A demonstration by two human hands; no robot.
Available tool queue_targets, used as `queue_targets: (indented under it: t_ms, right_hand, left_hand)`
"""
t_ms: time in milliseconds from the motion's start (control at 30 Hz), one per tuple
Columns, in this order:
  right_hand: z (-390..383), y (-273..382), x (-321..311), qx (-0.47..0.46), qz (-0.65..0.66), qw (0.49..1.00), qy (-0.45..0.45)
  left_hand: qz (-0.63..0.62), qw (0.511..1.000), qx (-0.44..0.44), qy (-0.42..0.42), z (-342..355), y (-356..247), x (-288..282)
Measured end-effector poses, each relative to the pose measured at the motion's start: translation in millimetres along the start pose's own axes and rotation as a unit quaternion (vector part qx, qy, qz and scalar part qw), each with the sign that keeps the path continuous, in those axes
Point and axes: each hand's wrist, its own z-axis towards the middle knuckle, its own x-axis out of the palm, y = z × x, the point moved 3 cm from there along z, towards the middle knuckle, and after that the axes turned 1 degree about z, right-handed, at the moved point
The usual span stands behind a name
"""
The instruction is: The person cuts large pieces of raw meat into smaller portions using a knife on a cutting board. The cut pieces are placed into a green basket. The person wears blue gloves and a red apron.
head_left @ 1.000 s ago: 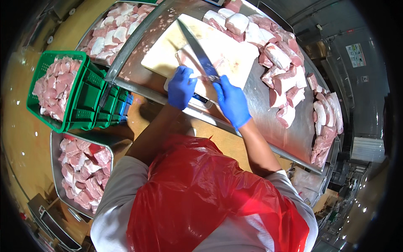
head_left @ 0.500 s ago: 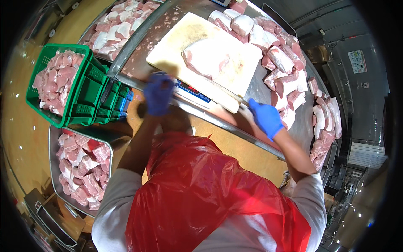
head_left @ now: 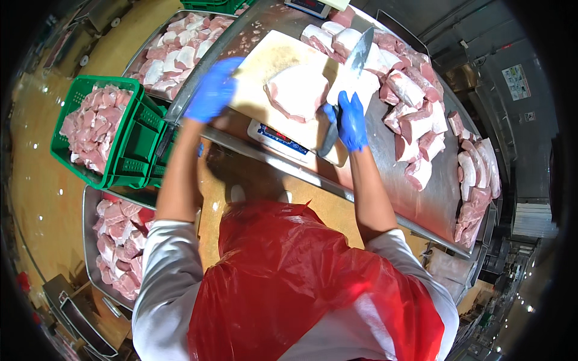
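A boning-style kitchen knife [head_left: 359, 55] is in my blue-gloved right hand [head_left: 349, 122]. Its broad blade points away from me over the right edge of the white cutting board [head_left: 259, 57], and its dark handle sticks out below my fingers. On the board lies one slab of pale raw meat [head_left: 298, 93] with a white fat side up, just left of the knife. My left hand [head_left: 214, 90], also gloved in blue, hovers at the board's left edge and is smeared by motion, so its fingers cannot be read. A digital scale [head_left: 280, 138] shows in front of the board.
Many meat chunks [head_left: 415, 123] are piled on the metal table [head_left: 397, 198] at the right. To the left stand a green crate [head_left: 141, 108] of meat pieces and metal tubs of meat, one low [head_left: 90, 240] and one beyond [head_left: 141, 57]. Another scale [head_left: 310, 7] stands at the far edge.
My right hand has moved up and left onto the board's right side, and the knife now points away from me. My left hand has moved farther away and slightly left.
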Motion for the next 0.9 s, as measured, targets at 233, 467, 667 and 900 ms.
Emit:
queue_targets:
  t_ms: [233, 467, 667, 900]
  right_hand:
    - [65.3, 19.6, 16.4, -0.022, -0.081, 0.996, 0.042]
    - [-41.7, 32.8, 95.5, -0.270, -0.615, 0.736, 0.081]
    - [-43.1, -13.5, 105.9, -0.108, -0.639, 0.755, 0.105]
    - [-142.5, -14.2, 11.9, -0.063, -0.708, 0.675, 0.195]
  left_hand:
    - [0.053, 0.991, 0.001, -0.127, -30.4, -8.4, 128.1]
    - [0.110, 0.971, 0.065, -0.204, -56.7, -42.4, 112.5]
    - [0.037, 0.967, -0.139, -0.211, -65.9, -40.2, 88.4]
    - [0.091, 0.948, -0.139, -0.270, -81.9, -34.1, 63.8]
